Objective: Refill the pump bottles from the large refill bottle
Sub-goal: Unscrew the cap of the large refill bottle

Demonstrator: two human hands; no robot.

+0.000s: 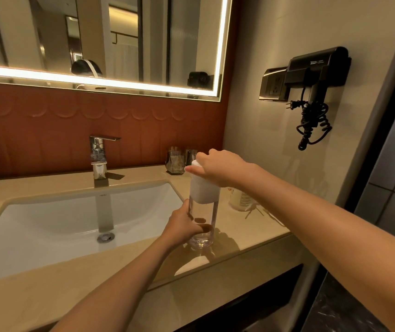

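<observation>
Bathroom, sink (48, 212), lit mirror (119, 44), wall hairdryer (316, 65)

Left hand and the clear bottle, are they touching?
Touching. The head view shows the left hand wrapped round the lower half of the clear bottle, fingertips visible through its wall. The right hand grips the white top.

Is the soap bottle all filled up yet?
Not yet. The clear pump bottle standing on the counter still looks empty, so no filling seems done. Right now the left hand grips its lower part and the right hand grips the white pump top. The pouring is still left. A white bottle waits behind the right arm, partly hidden.
</observation>
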